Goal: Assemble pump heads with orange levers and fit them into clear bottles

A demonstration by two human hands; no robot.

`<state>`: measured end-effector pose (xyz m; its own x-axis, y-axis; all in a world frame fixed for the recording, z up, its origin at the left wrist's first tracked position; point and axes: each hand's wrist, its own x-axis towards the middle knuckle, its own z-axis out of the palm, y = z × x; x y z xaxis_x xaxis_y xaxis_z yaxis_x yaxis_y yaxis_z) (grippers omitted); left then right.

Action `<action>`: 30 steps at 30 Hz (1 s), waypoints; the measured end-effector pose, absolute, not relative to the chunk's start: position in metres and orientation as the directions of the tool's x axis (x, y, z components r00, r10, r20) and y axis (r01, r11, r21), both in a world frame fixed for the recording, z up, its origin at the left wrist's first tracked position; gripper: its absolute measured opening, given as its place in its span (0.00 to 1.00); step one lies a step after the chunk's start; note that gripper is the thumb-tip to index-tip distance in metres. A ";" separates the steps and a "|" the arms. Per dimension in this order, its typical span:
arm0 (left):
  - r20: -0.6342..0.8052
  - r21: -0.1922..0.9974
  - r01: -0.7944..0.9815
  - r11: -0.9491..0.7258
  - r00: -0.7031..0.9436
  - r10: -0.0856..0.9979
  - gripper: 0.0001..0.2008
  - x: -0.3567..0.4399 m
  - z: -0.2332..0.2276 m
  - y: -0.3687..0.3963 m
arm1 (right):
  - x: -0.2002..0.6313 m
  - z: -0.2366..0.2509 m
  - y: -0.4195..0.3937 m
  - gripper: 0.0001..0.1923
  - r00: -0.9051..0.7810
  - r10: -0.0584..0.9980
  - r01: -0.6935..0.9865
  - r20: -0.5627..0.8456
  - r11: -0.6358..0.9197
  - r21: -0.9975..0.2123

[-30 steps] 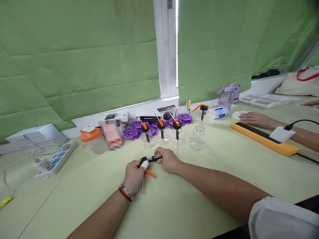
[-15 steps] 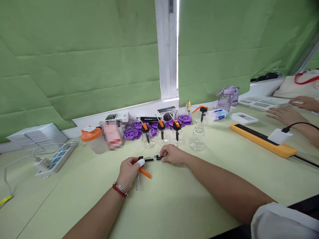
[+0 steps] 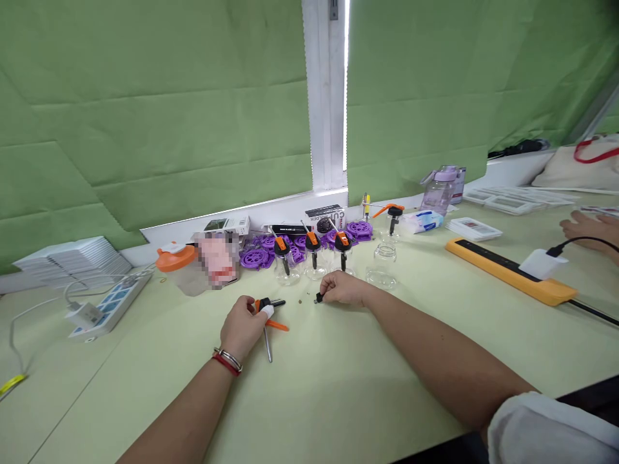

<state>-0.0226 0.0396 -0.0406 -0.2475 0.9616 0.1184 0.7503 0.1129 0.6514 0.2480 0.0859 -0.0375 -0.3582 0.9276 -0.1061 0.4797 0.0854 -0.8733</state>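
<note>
Presently, the left hand (image 3: 240, 327) is closing its fingers around a pump-sprayer head (image 3: 267, 310), a black body with an orange trigger and a grey dip tube trailing toward the person across the pale green table (image 3: 338, 399). A white wrap is covering the left thumb tip, which is pressing on the sprayer's black top. The sprayer is lying low on the table, just right of the left hand's knuckles. The right hand (image 3: 342, 288) is resting on the table a little apart to the right, its fingertips pinching a small black cap piece (image 3: 318, 298); the rest of that hand is curling loosely. A tiny dark speck is lying on the table between the two hands.

Just beyond the right hand, three small glass bottles (image 3: 314, 267) fitted with orange-and-black sprayers are standing in a row, with an uncapped glass jar (image 3: 382, 269) beside them. Purple plastic discs (image 3: 256, 258) are lying behind the bottles. An orange-lidded container (image 3: 176, 267) is standing to the left, a white power strip (image 3: 109, 306) farther left. A yellow power strip (image 3: 507, 270) is lying to the right, near another person's hand (image 3: 587, 225).
</note>
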 end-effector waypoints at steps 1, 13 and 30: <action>0.173 0.597 0.798 0.085 -0.232 0.957 0.24 -0.021 -0.039 0.038 | 0.248 -0.037 0.086 0.08 -0.358 0.928 0.482 -0.106 0.086 -0.872; 0.278 -0.004 0.720 -0.694 0.668 0.690 0.13 0.042 -0.031 -0.004 | 0.250 -0.043 0.090 0.10 -0.460 0.882 0.495 -0.099 0.162 -0.854; 0.224 0.069 0.710 -0.701 0.674 0.704 0.16 0.033 -0.035 0.003 | 0.253 -0.042 0.093 0.07 -0.447 0.893 0.683 0.054 0.379 -0.625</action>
<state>0.0332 0.0027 -0.0354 0.6736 0.7043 0.2240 0.7098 -0.7010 0.0693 0.2532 0.0932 -0.0422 -0.4466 0.8931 0.0543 0.6826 0.3793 -0.6247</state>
